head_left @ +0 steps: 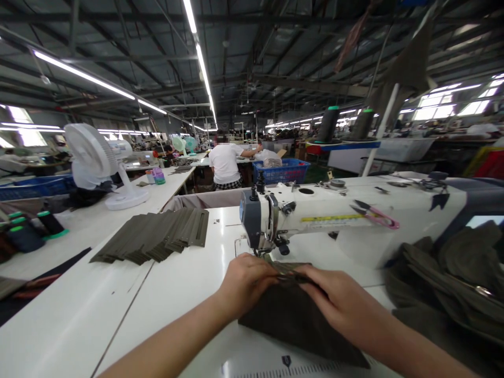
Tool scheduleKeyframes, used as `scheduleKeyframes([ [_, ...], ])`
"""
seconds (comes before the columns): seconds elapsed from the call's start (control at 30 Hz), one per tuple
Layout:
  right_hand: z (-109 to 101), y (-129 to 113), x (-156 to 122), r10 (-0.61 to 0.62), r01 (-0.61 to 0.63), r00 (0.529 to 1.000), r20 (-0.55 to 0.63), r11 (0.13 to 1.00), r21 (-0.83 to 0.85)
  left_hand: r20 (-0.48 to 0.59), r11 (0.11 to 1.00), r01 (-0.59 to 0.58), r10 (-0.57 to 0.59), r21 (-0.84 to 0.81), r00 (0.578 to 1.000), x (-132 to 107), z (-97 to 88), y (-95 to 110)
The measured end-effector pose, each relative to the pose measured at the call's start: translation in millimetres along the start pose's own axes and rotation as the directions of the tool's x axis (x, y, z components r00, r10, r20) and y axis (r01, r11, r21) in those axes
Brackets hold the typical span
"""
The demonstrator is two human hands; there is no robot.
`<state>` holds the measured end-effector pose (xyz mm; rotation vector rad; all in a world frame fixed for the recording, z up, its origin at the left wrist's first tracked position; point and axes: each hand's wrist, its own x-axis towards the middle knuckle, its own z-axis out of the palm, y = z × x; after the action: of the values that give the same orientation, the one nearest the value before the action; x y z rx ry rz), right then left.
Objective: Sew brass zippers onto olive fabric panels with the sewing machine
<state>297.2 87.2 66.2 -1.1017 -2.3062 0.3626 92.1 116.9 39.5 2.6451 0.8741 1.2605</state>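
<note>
A dark olive piece of fabric [299, 320] lies on the white sewing table in front of the sewing machine [291, 215], its upper edge bunched or folded. My left hand [248, 275] grips that edge close to the needle area, fingers closed on the cloth. On the other side, my right hand [328, 291] pinches the same edge between thumb and fingers. The presser foot is mostly hidden behind my left hand, so I cannot tell whether the cloth lies under it.
Overlapping olive fabric pieces [157, 236] are spread at left. A white fan [98, 163] and thread cones [37, 228] stand further left. Pink-handled snips [376, 215] rest on the machine. More olive cloth [452, 278] is heaped at right. A person in white [226, 163] works ahead.
</note>
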Motion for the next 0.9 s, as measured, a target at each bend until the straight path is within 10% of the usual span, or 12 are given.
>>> scheduleKeyframes([
  [0.9, -13, 3, 33, -0.211, 0.043, 0.947, -0.244, 0.832, -0.552, -0.04, 0.921, 0.336, -0.35, -0.195, 0.936, 25, -16.8, 9],
])
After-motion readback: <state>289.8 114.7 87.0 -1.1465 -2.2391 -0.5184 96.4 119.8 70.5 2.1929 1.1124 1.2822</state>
